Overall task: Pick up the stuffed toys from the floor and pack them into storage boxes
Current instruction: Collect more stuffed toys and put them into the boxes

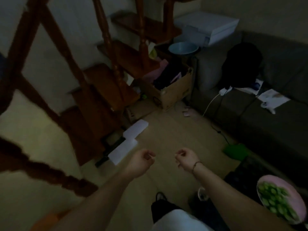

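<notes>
In a dim, blurred room with a pale floor (166, 130), the left hand (141, 161) and right hand (186, 158) hang loosely curled and empty at lower centre, a wooden staircase (106, 84) left, a cardboard box (168, 92) of dark things upper centre beside a grey sofa (266, 117) right, no stuffed toy discernible.

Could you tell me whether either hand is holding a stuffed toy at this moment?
No, the left hand and right hand both hang loosely curled above the floor with nothing in them.

Reddish-brown wooden staircase (106, 77) at upper left; tan cardboard box (173, 92) at centre; dark grey sofa (260, 117) on the right; bright green object (235, 150) on the beige floor (166, 134).
</notes>
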The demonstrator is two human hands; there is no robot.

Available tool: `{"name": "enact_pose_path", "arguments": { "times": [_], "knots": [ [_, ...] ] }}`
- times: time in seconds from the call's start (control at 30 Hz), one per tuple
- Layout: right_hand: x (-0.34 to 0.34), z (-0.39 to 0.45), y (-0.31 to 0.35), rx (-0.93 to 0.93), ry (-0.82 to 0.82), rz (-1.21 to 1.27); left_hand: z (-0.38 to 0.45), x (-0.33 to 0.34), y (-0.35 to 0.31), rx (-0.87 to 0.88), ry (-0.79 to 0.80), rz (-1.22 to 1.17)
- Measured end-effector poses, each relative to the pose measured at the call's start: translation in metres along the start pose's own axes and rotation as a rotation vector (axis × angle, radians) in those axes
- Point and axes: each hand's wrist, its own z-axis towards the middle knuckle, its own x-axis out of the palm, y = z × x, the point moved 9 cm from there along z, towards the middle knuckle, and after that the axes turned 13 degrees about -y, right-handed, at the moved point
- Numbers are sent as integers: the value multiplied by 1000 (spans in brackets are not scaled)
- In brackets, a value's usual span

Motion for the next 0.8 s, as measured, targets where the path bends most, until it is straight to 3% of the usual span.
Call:
{"name": "enact_pose_path", "arguments": {
  "times": [0.17, 0.3, 0.43, 0.63, 0.8],
  "knots": [
    [-41, 148, 62, 70, -93, 45, 167, -1, -82, 80, 34, 87],
    [-100, 233, 105, 115, -175, 92, 265, 28, -147, 98, 102, 12],
    [-162, 309, 125, 165, -273, 150, 344, 85, -211, 167, 285, 83],
    [-249, 391, 82, 367, -494, 317, 458, 206, -325, 359, 479, 208],
    [-326, 400, 5, 546, -710, 484, 476, 345, -403, 489, 716, 399]
  ]
}}
